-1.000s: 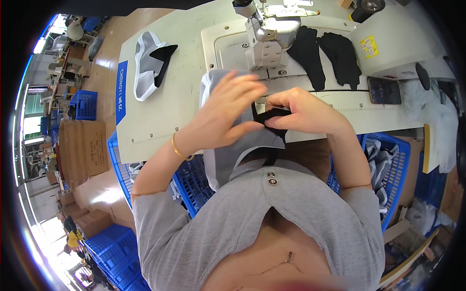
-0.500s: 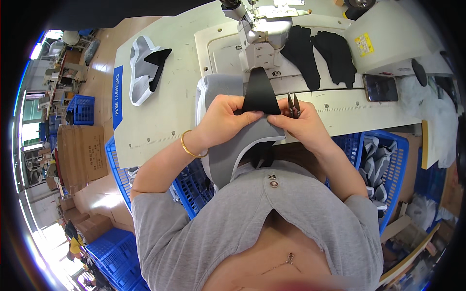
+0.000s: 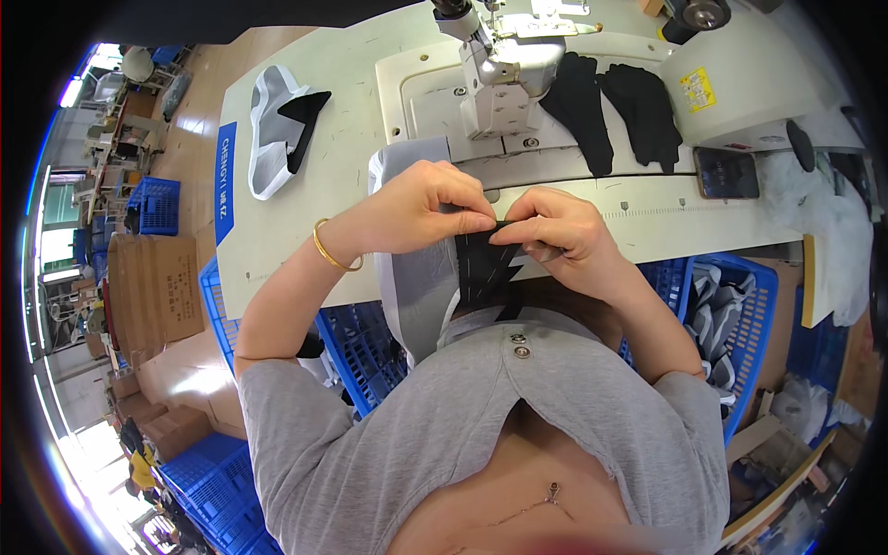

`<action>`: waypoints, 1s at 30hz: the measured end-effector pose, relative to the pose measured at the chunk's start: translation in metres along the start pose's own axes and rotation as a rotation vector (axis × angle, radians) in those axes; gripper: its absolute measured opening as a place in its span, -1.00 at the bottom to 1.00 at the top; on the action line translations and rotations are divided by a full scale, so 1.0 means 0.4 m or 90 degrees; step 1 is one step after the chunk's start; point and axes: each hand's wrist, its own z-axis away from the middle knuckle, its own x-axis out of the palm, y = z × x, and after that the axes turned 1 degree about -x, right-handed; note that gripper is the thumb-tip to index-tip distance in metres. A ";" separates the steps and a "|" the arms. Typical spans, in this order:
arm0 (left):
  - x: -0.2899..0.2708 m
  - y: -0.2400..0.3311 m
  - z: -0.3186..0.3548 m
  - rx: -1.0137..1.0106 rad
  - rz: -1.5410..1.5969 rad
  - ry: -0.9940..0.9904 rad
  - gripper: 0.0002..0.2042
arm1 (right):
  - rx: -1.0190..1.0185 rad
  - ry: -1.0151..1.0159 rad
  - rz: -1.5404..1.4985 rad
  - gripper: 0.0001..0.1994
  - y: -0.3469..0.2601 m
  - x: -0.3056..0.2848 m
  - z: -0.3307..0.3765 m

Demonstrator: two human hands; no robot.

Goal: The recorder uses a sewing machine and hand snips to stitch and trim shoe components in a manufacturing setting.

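My left hand [image 3: 433, 205] pinches the upper edge of a black fabric panel [image 3: 481, 264] between thumb and fingers. Close beside it, my right hand [image 3: 562, 229] grips the same edge, thumb and forefinger pressed together. A bit of dark metal shows under the right fingers, where the thread snips are mostly hidden. The black panel hangs down toward my lap and joins a grey fabric piece [image 3: 421, 291] with pale edging, draped over the table's front edge. Both hands are in front of the sewing machine [image 3: 499, 69], apart from its needle area.
Two black gloves [image 3: 578, 116] lie right of the machine, with a phone [image 3: 727, 173] beyond them. A grey and black cut piece [image 3: 277, 129] with white edging lies on the table's left. Blue baskets [image 3: 754, 324] stand below the table; the right one holds grey pieces.
The black panel has been flipped down from pointing toward the machine and now hangs toward me. My hands have come closer together, and the snips have turned under my right fingers.
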 end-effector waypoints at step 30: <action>0.027 0.037 -0.007 0.076 -0.169 0.063 -0.93 | 0.116 -0.059 0.029 -0.89 -0.011 -0.009 -0.015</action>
